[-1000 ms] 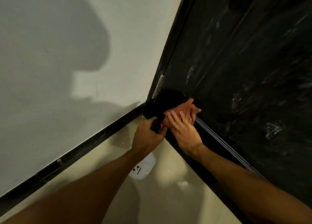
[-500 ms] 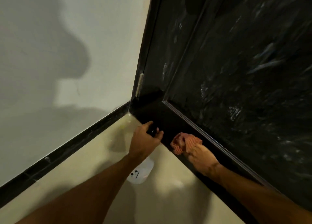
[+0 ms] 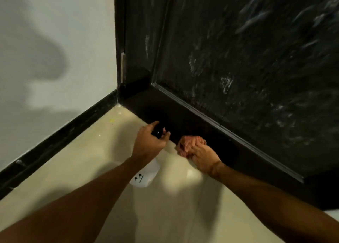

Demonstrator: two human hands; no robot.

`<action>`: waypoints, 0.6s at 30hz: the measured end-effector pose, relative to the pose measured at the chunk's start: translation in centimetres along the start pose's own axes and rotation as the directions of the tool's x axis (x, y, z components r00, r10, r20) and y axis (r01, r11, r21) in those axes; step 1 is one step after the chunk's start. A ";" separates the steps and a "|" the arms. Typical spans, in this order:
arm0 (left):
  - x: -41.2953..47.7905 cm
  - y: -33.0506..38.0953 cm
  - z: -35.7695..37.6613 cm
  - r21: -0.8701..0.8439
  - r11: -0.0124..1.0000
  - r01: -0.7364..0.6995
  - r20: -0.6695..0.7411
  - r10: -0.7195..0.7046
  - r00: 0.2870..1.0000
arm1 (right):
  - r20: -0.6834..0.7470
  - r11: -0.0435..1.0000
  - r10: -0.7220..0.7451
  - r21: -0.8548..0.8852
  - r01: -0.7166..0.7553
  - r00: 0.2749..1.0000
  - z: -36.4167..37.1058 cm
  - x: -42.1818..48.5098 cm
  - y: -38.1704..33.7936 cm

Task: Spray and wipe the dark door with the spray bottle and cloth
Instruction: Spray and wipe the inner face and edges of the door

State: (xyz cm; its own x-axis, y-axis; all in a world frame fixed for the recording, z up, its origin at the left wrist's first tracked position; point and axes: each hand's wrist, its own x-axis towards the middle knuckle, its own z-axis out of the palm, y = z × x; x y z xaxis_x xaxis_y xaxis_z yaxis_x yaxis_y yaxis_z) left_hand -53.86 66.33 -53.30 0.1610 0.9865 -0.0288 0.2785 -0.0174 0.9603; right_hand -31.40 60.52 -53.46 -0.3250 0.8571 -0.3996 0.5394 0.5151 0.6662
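The dark door [image 3: 247,68] fills the right and top of the head view, streaked with pale smears. My left hand [image 3: 149,142] grips the black head of the spray bottle [image 3: 145,176], whose white body hangs below my wrist. My right hand [image 3: 201,155] holds a bunched pinkish-red cloth [image 3: 189,144] against the door's bottom rail, close to the floor. The two hands are a short gap apart.
A white wall [image 3: 55,41] with a black skirting board [image 3: 60,138] meets the door frame at the corner. The floor [image 3: 91,169] is pale cream tile. A hinge [image 3: 122,66] shows on the door's left edge.
My right hand has drawn the cloth from the hinge corner down and right along the bottom rail. The view has swung so the door stands more upright. My left hand still holds the bottle.
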 end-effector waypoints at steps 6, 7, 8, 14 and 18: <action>-2.2 0.6 3.2 0.010 1.000 0.015 0.089 -0.016 0.996 | -0.086 0.993 0.093 0.077 -0.087 0.992 1.7 1.1 -0.9; -2.7 0.8 3.8 0.012 1.000 0.020 0.095 -0.021 0.995 | -0.001 0.992 0.088 0.087 -0.087 0.996 2.6 0.0 -1.9; -2.9 0.8 4.5 0.015 1.000 0.023 0.102 -0.024 0.995 | 0.074 0.992 0.095 0.082 -0.101 0.993 3.9 -1.2 -2.9; -2.5 0.5 7.0 0.030 0.999 0.011 0.136 -0.015 0.991 | -0.241 0.924 0.330 0.281 -0.260 0.913 4.5 -4.3 0.4; -2.7 0.3 7.6 0.028 1.000 -0.015 0.150 0.011 0.989 | -0.246 0.834 0.469 0.439 -0.334 0.848 3.3 -4.2 -0.6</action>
State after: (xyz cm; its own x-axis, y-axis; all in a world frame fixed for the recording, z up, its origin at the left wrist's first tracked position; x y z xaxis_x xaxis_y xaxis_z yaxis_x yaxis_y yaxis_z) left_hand -46.97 62.45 -55.05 0.3047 0.9506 -0.0597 0.3020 -0.0370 0.9526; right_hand -27.78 56.57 -54.26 -0.2140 0.9684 0.1281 0.8992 0.1441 0.4130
